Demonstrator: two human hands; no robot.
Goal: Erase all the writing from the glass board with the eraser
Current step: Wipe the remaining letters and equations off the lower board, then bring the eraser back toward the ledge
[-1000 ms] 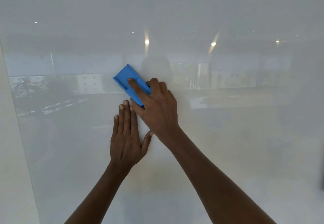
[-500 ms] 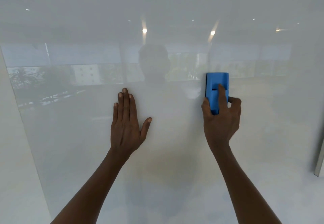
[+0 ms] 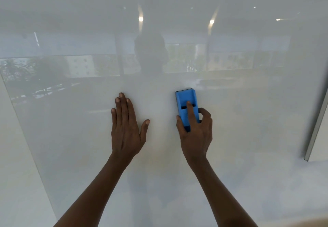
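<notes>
The blue eraser (image 3: pixel 186 108) is gripped upright by the right hand (image 3: pixel 195 134), forefinger laid along its back, and is pressed against the glass board (image 3: pixel 248 120). The left hand (image 3: pixel 126 129) is spread flat on the glass beside it, apart, holding nothing. Ceiling lights (image 3: pixel 140 19) are mirrored above.

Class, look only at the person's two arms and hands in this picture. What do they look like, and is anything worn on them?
Both arms are bare as far as the view shows: no sleeves, gloves, watch, bracelets or rings can be seen. The left hand and the right hand have short, plain nails with no visible polish. The forearms are slim and come in from the bottom edge. No marks or bandages show.
</notes>
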